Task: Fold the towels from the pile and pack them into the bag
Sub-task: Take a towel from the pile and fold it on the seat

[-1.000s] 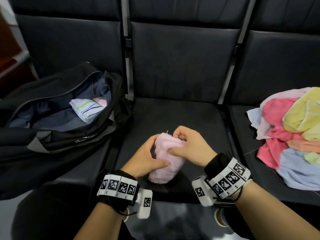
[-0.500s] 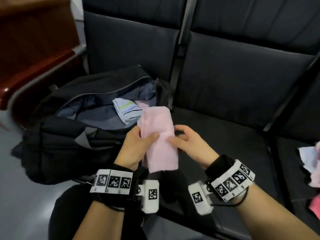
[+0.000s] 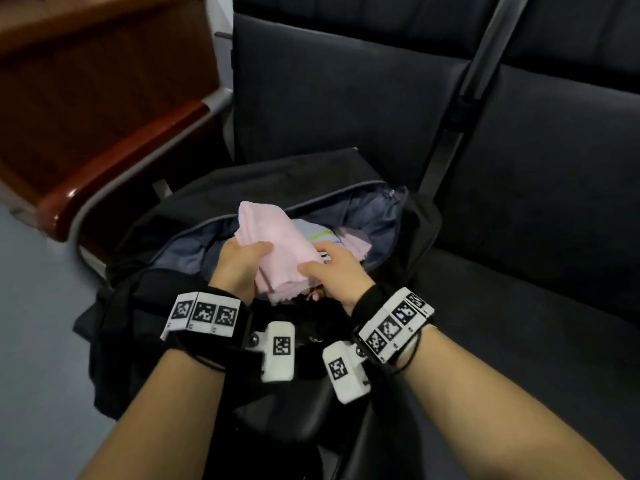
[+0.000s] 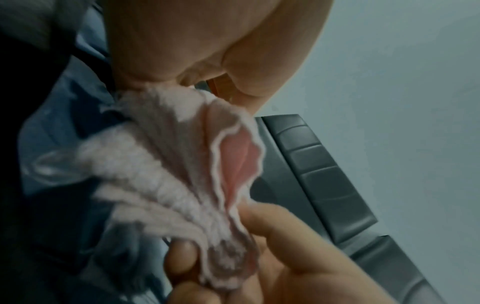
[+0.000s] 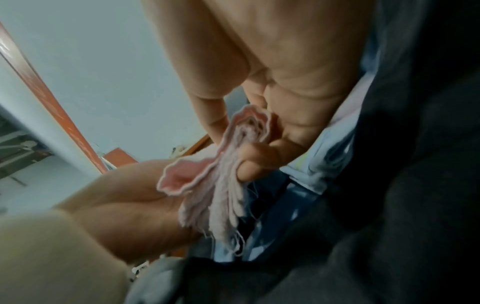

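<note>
1. Pink towel, folded into a thick stack of layers, is held over the open mouth of the black bag, its far end reaching in above the grey-blue lining.
2. Left hand grips the towel's left side, thumb lying on top and fingers curled underneath.
3. Right hand pinches the towel's near right edge, thumb on top, fingers tucked below.
4. From the left wrist view, the towel's layered edges fan out between the two hands; the right wrist view shows the same hemmed edges bunched in the grasp.
5. Inside the bag, just right of the pink towel, lies a folded white towel with coloured stripes.
6. Bag rests on a dark seat of a bench row; a wooden armrest stands to its left.
</note>
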